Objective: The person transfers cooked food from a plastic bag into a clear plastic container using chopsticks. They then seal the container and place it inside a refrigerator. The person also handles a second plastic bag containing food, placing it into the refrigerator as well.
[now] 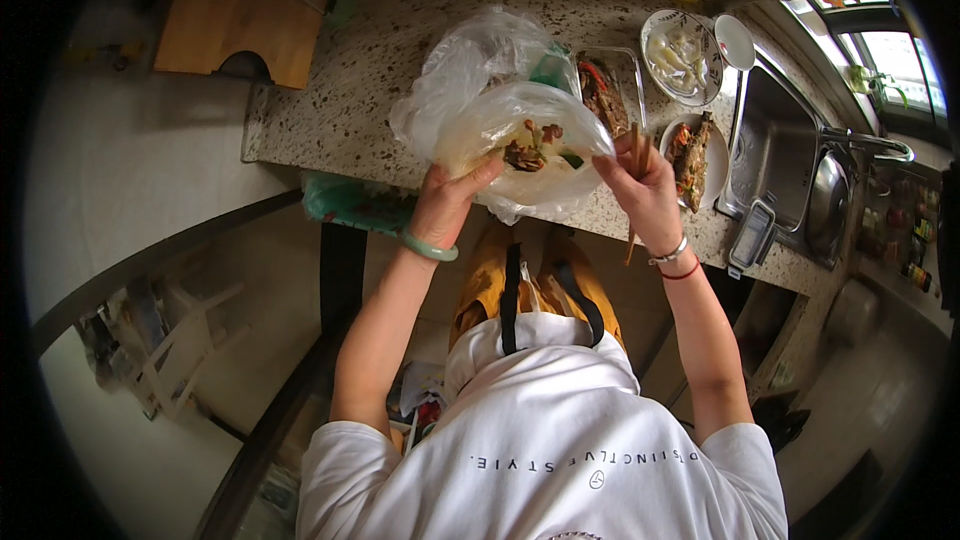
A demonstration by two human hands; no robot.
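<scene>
A clear plastic bag (545, 110) is spread open over the counter's front edge. Inside it lie dark and brownish food pieces (533, 152) with a bit of green. The bag's left rim is pinched between the thumb and fingers of my left hand (450, 198), which has a pale green bangle at its wrist. My right hand (645, 195) grips the opposite rim and also holds a pair of wooden chopsticks (639, 145), pointing up and down across the palm. Just beyond that hand sit a clear rectangular container (640, 90) with brown food and a white plate (714, 172) of cooked fish.
A patterned bowl (655, 80) with pale food and a small white bowl (735, 43) stand farther right. Beyond them are the steel sink (775, 140) and faucet (870, 142). More plastic bag lies behind; a wooden board (240, 10) is at far left. A green bin (350, 202) hangs below the counter edge.
</scene>
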